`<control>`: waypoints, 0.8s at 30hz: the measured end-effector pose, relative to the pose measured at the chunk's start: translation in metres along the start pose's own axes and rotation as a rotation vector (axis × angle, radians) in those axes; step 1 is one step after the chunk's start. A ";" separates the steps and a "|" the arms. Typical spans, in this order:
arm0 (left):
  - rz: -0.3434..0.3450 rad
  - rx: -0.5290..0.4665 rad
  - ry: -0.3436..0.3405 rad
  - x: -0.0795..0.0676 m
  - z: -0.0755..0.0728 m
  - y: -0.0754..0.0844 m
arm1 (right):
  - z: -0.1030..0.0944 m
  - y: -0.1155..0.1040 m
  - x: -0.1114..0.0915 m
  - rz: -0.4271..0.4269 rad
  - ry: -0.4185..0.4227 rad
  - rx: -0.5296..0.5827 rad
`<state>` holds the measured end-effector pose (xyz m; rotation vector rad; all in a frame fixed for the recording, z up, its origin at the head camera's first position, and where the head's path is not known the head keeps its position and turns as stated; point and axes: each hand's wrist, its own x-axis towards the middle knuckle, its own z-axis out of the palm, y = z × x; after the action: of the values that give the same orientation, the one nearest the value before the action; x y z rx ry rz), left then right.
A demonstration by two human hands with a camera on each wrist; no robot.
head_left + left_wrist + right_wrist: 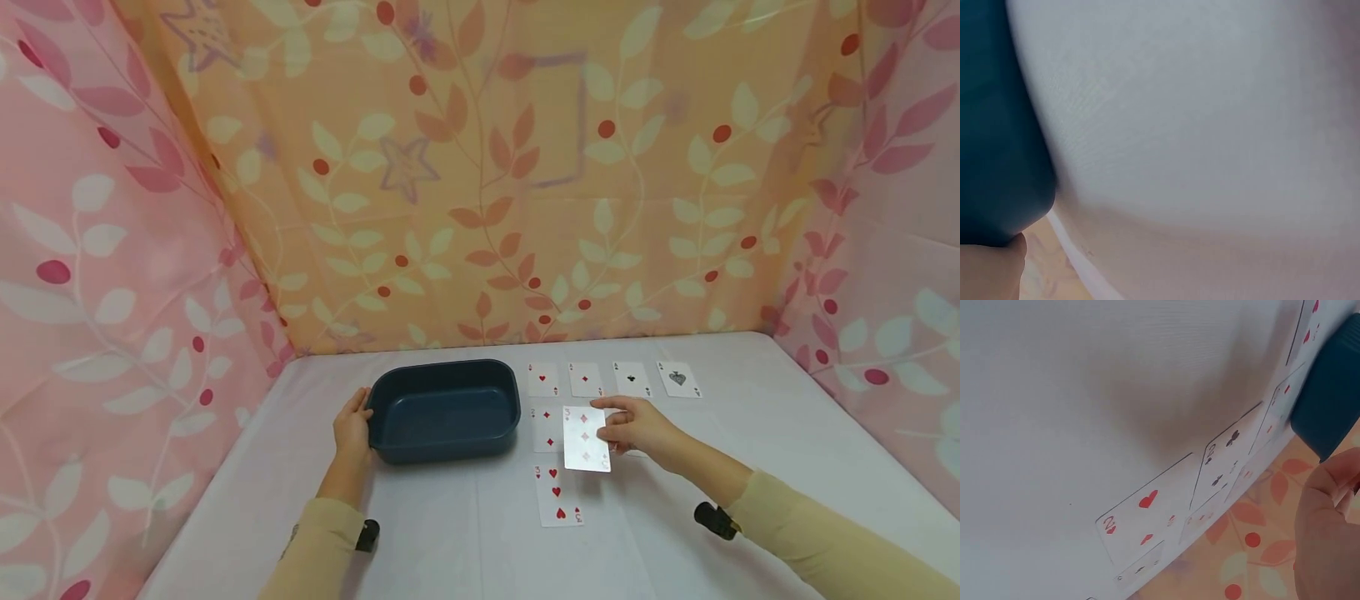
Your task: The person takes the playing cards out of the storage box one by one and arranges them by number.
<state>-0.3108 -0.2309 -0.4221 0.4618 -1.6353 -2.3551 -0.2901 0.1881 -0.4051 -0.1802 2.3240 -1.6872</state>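
Note:
My right hand pinches a three of diamonds by its right edge, holding it above the table. It overlaps the two of diamonds in the head view. In front lies a three of hearts. My left hand grips the left end of a dark blue rectangular dish, whose inside shows bare. Near my right hand the right wrist view shows a two of clubs and a two of hearts on the table; the head view mostly hides these behind the hand.
Along the back lie an ace of hearts, an ace of diamonds, an ace of clubs and an ace of spades. A white cloth covers the table. Leaf-patterned curtains enclose the back and sides.

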 end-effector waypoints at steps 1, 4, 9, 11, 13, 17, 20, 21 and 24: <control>-0.003 0.001 -0.001 0.000 0.000 0.000 | -0.001 0.001 -0.001 -0.004 -0.007 0.001; -0.009 0.003 -0.002 -0.001 0.000 0.002 | -0.004 0.004 -0.004 -0.007 -0.017 -0.003; -0.018 -0.005 -0.011 -0.001 0.000 0.002 | -0.007 0.009 -0.009 0.000 -0.009 -0.010; -0.018 -0.010 -0.012 0.000 -0.001 0.001 | -0.009 0.011 -0.010 0.003 -0.008 -0.012; -0.015 -0.009 -0.014 0.000 -0.001 0.001 | -0.010 0.013 -0.012 0.008 -0.008 -0.018; -0.011 0.008 -0.011 0.001 -0.001 0.001 | -0.012 0.019 -0.015 0.022 -0.013 -0.029; -0.005 0.026 -0.006 0.002 -0.002 0.000 | -0.013 0.024 -0.018 0.032 -0.019 -0.043; -0.002 0.029 -0.006 0.002 -0.002 0.000 | -0.013 0.025 -0.019 0.036 -0.023 -0.047; 0.005 0.037 -0.011 0.002 -0.003 0.000 | -0.013 0.030 -0.022 0.051 -0.032 -0.059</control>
<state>-0.3118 -0.2340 -0.4231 0.4520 -1.6860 -2.3308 -0.2713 0.2150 -0.4266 -0.1567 2.3367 -1.5811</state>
